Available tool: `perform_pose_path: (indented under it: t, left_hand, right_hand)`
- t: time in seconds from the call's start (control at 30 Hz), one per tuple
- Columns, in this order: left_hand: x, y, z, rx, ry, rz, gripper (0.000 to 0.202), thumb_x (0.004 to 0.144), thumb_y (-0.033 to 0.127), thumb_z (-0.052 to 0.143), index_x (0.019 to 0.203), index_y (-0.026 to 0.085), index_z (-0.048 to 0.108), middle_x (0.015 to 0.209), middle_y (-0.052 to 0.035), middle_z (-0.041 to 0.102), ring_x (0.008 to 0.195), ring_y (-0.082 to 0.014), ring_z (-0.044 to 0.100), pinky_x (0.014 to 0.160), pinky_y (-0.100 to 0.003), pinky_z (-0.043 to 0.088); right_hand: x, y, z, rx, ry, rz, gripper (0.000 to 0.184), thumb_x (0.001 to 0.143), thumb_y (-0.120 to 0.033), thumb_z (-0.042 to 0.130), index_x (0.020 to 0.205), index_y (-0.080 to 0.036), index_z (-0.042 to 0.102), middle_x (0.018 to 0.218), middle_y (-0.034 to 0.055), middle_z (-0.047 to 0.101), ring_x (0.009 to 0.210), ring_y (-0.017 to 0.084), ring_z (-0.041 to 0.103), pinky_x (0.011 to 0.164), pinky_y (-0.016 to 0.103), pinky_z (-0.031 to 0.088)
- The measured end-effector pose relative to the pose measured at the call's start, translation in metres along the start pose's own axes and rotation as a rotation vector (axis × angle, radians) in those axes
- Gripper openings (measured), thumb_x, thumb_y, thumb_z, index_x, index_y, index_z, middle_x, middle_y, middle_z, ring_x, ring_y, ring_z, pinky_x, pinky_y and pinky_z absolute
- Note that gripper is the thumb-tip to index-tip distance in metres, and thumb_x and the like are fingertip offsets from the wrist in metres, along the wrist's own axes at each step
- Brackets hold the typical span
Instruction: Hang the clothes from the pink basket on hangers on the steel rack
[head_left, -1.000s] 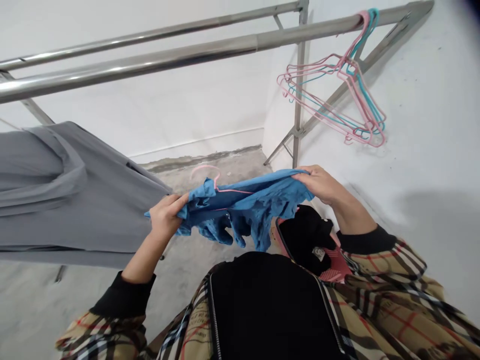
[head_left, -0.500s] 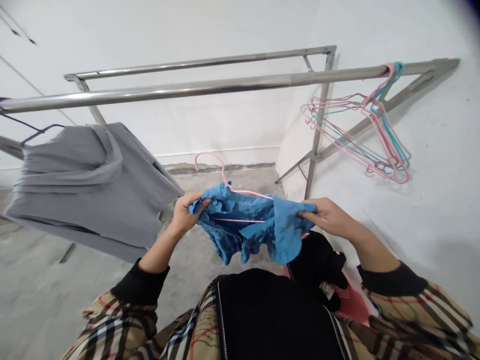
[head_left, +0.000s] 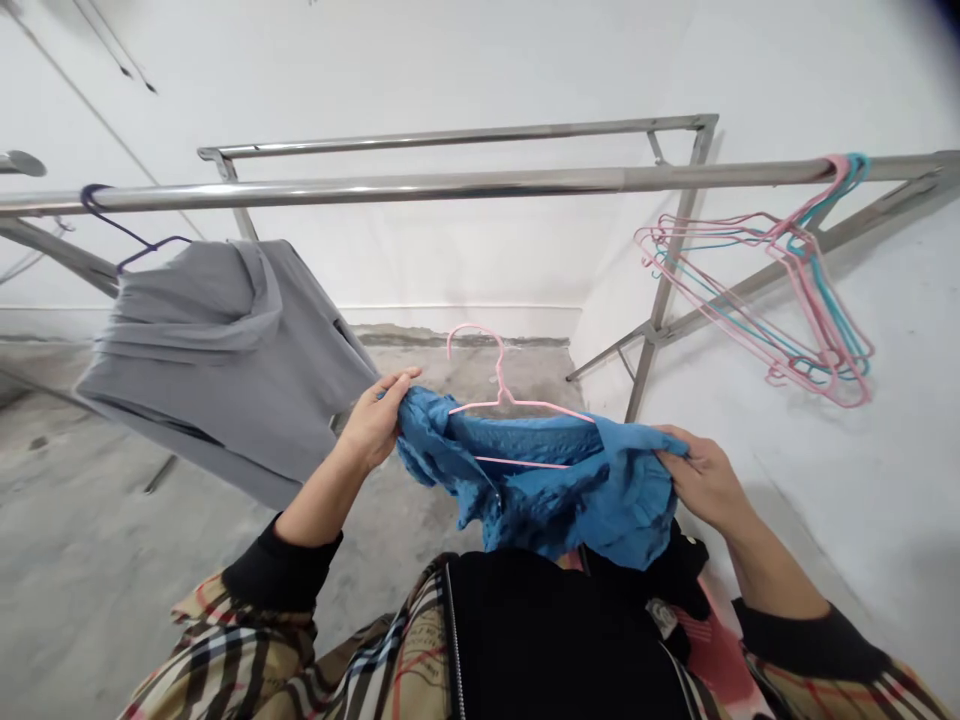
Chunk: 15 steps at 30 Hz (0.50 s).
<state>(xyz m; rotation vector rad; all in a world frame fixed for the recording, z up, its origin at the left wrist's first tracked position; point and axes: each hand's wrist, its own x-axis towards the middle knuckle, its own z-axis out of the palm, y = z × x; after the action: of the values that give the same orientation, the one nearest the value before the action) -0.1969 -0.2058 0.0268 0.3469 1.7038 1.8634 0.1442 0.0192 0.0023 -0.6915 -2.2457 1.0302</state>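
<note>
A crumpled blue garment (head_left: 540, 480) is stretched between my two hands at chest height. A pink wire hanger (head_left: 501, 392) sits inside it, its hook sticking up above the cloth. My left hand (head_left: 375, 420) pinches the left end of the garment. My right hand (head_left: 701, 480) grips its right end with fingers closed on the cloth.
A steel drying rack (head_left: 450, 184) with two rails stands ahead. A grey garment (head_left: 225, 350) hangs on a dark hanger at the left. Several pink and teal hangers (head_left: 795, 300) hang on the right. A pink basket with dark clothes (head_left: 675, 590) is beside me; white walls are behind.
My view has tilted up and the rack rails now sit lower in view. The hanger hook stands further out of the blue garment, and my hands have spread the cloth slightly wider.
</note>
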Motion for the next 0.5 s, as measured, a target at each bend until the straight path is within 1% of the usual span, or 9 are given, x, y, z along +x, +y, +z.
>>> perform_pose_path:
  t: [0.07,0.17,0.2,0.27,0.33,0.37,0.43,0.47,0.5]
  left_hand:
    - [-0.001,-0.003,-0.005,0.087,0.018,0.085,0.053,0.067,0.053,0.078,0.105,0.016,0.071,0.073,-0.0007,0.069,0.056,-0.0111,0.057,0.050,-0.021,0.045]
    - [-0.002,-0.008,-0.014,0.210,0.008,0.220,0.050,0.070,0.059,0.074,0.094,0.015,0.074,0.085,-0.0061,0.073,0.073,-0.0166,0.064,0.063,-0.024,0.050]
    - [-0.003,-0.009,-0.016,0.252,-0.020,0.216,0.049,0.070,0.059,0.075,0.090,0.015,0.074,0.083,-0.0060,0.073,0.074,-0.0171,0.064,0.065,-0.024,0.050]
    - [-0.007,-0.010,-0.020,0.302,-0.121,0.119,0.044,0.065,0.056,0.081,0.082,0.016,0.074,0.073,-0.0040,0.071,0.067,-0.0162,0.062,0.062,-0.024,0.049]
    - [-0.011,-0.010,-0.023,0.238,-0.227,0.002,0.041,0.059,0.054,0.085,0.073,0.017,0.072,0.065,-0.0023,0.068,0.060,-0.0155,0.060,0.059,-0.025,0.049]
    - [-0.012,-0.009,-0.024,0.164,-0.269,-0.037,0.043,0.060,0.058,0.083,0.072,0.018,0.071,0.064,-0.0027,0.067,0.060,-0.0165,0.061,0.059,-0.027,0.050]
    - [-0.014,-0.008,-0.026,0.042,-0.325,-0.067,0.049,0.063,0.066,0.075,0.074,0.019,0.070,0.067,-0.0047,0.068,0.062,-0.0192,0.064,0.061,-0.031,0.053]
    - [-0.014,-0.007,-0.027,0.057,-0.347,-0.061,0.050,0.063,0.067,0.074,0.074,0.019,0.069,0.068,-0.0052,0.068,0.063,-0.0196,0.064,0.061,-0.032,0.054]
    - [-0.014,-0.007,-0.029,0.134,-0.351,-0.035,0.048,0.063,0.065,0.075,0.073,0.019,0.068,0.067,-0.0047,0.067,0.061,-0.0189,0.063,0.059,-0.031,0.053]
  right_hand:
    - [-0.004,0.003,0.001,0.004,0.037,0.033,0.026,0.088,-0.040,0.053,0.085,-0.020,0.069,0.065,0.0014,0.066,0.059,0.018,0.062,0.055,0.028,0.049]
    - [-0.009,0.005,0.001,-0.031,0.152,0.062,0.024,0.087,-0.040,0.055,0.085,-0.021,0.069,0.066,0.0019,0.066,0.061,0.019,0.063,0.057,0.029,0.050]
    - [-0.010,0.005,0.001,-0.046,0.188,0.064,0.023,0.086,-0.040,0.055,0.084,-0.021,0.068,0.066,0.0022,0.066,0.061,0.020,0.063,0.058,0.030,0.051]
    - [-0.013,0.003,0.001,-0.075,0.237,0.062,0.022,0.085,-0.039,0.055,0.082,-0.022,0.068,0.064,0.0026,0.066,0.060,0.020,0.063,0.057,0.030,0.051]
    - [-0.016,0.002,0.002,-0.097,0.255,0.043,0.021,0.085,-0.039,0.054,0.081,-0.022,0.067,0.062,0.0031,0.066,0.056,0.020,0.062,0.055,0.030,0.050]
    - [-0.017,0.001,0.003,-0.106,0.258,0.026,0.021,0.084,-0.038,0.054,0.080,-0.022,0.067,0.062,0.0035,0.067,0.055,0.020,0.062,0.054,0.031,0.050]
    - [-0.019,0.002,0.005,-0.120,0.267,-0.010,0.019,0.083,-0.036,0.054,0.079,-0.022,0.066,0.063,0.0045,0.068,0.054,0.021,0.063,0.053,0.031,0.050]
    - [-0.020,0.002,0.006,-0.127,0.275,-0.023,0.018,0.083,-0.035,0.054,0.080,-0.022,0.066,0.064,0.0050,0.069,0.054,0.021,0.064,0.054,0.031,0.050]
    - [-0.021,0.003,0.006,-0.136,0.284,-0.031,0.018,0.083,-0.034,0.053,0.081,-0.022,0.067,0.065,0.0050,0.070,0.054,0.021,0.064,0.054,0.031,0.051]
